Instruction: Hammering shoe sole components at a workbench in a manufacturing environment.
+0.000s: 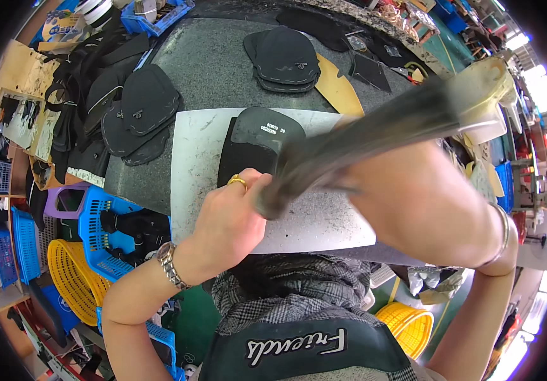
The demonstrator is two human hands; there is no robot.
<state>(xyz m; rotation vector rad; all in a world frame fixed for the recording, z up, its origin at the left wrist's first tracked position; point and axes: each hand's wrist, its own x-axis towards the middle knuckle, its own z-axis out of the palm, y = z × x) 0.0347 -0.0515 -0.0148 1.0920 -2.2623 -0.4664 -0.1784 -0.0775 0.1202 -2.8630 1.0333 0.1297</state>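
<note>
A black flat piece with a rounded grey top panel [267, 127] and pale print lies on a white board [191, 209]. My left hand [230, 216], fingers curled, is closed at the near edge of that piece; its fingertips are mostly hidden. My right hand [413, 197] is raised over the board's right side, smeared by motion. It grips a long dark tool [362, 146], also blurred, so its exact kind does not show. The tool slants from upper right down to beside my left thumb.
Stacks of black rounded pieces lie on the grey table at left [149, 101] and back [286, 60]. Beside the back stack is a tan curved sheet [339, 86]. Blue [99, 222] and yellow baskets [73, 273] stand at left, another yellow basket [406, 327] below right.
</note>
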